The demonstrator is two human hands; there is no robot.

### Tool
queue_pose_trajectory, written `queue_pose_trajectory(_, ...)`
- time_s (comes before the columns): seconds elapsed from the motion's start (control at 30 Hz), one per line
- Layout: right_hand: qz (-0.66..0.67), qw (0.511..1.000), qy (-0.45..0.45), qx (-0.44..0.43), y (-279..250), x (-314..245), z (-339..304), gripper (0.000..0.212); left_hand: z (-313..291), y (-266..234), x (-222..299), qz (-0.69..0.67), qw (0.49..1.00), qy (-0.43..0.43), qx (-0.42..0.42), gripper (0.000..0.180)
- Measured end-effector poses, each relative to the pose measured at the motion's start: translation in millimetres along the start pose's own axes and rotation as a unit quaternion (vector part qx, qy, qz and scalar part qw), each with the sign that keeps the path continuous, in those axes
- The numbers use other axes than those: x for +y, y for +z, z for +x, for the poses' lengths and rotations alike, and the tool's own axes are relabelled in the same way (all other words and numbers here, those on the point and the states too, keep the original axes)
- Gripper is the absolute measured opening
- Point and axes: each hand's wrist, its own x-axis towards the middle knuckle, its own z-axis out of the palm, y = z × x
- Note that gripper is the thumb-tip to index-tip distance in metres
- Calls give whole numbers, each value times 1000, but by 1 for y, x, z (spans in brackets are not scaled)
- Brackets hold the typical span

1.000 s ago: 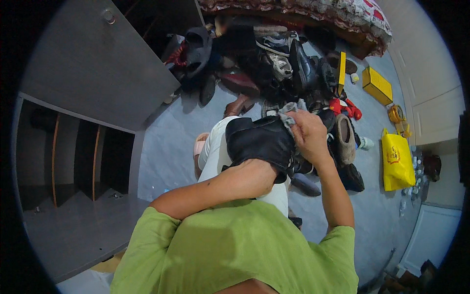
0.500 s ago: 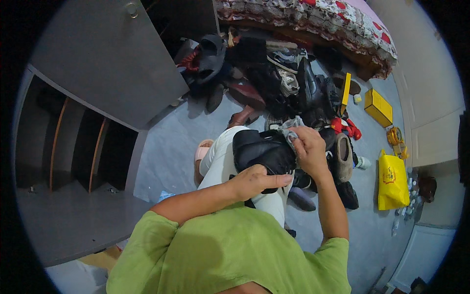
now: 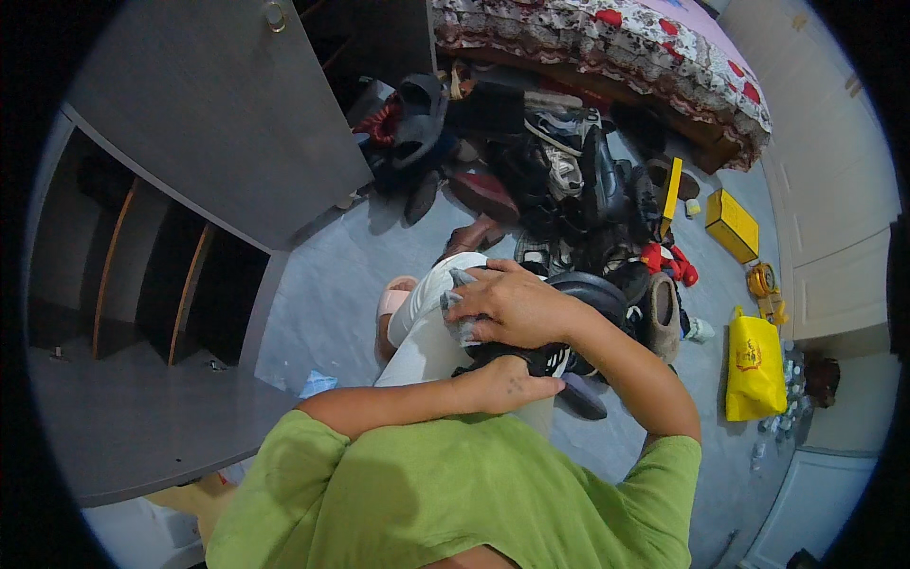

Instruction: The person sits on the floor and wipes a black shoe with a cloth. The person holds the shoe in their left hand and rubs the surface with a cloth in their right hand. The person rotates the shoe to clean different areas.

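A black shoe lies across my lap, mostly covered by my hands and forearm. My left hand is wrapped round its near side, where white marks show on the black. My right hand reaches across over the shoe and presses a crumpled grey cloth at its left end, fingers bent over the cloth. White trousers are beneath the shoe. Just beyond my knees spreads a heap of footwear, with a black leather shoe and a fuzzy beige slipper in it.
On the left stands a grey cabinet with an open door and compartments. A bed is at the far side. Toward the right are a yellow box, a yellow bag, tape rolls and several plastic bottles.
My right hand has swung left across the shoe with the grey cloth, from its right end to its left. The shoe has turned and shifted right; my left hand still holds it.
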Motion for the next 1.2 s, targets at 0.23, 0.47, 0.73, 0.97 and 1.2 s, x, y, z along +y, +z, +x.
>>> queue_pose_trajectory(0.23, -39, 986, 129, -95, -1, -3, 34, 22, -3, -7, 6, -6, 999, -33, -22, 40)
queue_pose_trajectory(0.47, -76, 992, 21, -94, 6, -20, 21, 24, -2, -2, -1, 331, 930, 89, -135, 44)
queue_pose_trajectory(0.73, -46, 983, 3, -175, 13, -24, 32, 23, -5, 3, 5, 89, 996, -12, 21, 48)
queue_pose_trajectory(0.97, -65, 990, 49, -111, 14, -2, 41, 25, -1, 1, -6, -10, 993, 100, 67, 45)
queue_pose_trajectory(1.2, -12, 1000, 21, -4, 14, 9, 12, 20, -11, -13, 37, 65, 992, -104, -42, 44)
